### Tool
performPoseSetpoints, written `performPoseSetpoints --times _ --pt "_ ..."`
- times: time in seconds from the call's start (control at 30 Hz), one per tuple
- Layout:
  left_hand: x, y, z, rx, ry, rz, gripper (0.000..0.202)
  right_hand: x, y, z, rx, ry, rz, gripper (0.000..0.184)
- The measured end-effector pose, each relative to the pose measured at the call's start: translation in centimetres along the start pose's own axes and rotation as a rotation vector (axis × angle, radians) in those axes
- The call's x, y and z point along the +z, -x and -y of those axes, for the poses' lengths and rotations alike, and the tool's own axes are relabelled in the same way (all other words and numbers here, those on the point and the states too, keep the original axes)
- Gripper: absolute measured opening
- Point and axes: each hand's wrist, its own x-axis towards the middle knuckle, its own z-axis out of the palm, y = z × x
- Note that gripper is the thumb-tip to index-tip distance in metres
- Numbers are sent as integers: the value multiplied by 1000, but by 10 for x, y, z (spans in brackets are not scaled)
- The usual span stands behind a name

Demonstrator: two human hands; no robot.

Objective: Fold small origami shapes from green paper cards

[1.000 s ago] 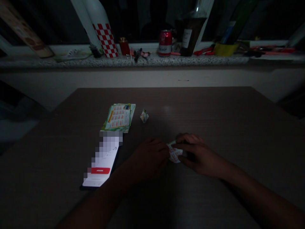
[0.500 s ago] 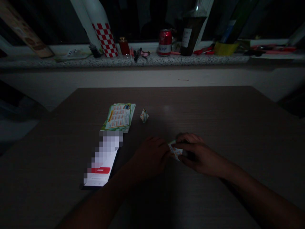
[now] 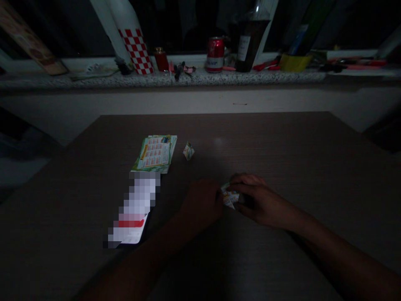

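A small folded piece of printed paper [image 3: 230,197] lies between my hands, low over the table. My left hand [image 3: 203,201] is closed at its left edge, with the fingertips mostly hidden in shadow. From the other side, my right hand [image 3: 257,196] grips it, index finger across the top and thumb at the lower right corner. Farther back stands a small folded paper piece [image 3: 188,151] with pointed corners. To its left is a stack of printed leaflets [image 3: 155,152] in green and white.
A lit phone [image 3: 134,213], partly blurred out, lies left of my left forearm. Along the granite windowsill [image 3: 200,79] stand a red can [image 3: 215,54], a dark bottle [image 3: 250,46], a red-checked white bottle [image 3: 136,50] and a yellow-based item [image 3: 294,62]. The brown table [image 3: 282,138] reaches the wall.
Both hands stay at the folded paper, which has turned slightly, and my right fingers have shifted a little. The whole view has moved slightly.
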Motion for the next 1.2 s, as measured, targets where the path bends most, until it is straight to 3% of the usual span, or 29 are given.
performPoseSetpoints --times 0.4,0.97,1.2 --pt "-2 -1 0 45 -79 8 15 -3 0 4 8 -24 34 34" --pt "0 -1 -2 35 -177 23 18 3 -1 4 26 26 -26 34" --pt "-1 -2 -2 90 -202 23 16 4 0 6 32 59 -48 35"
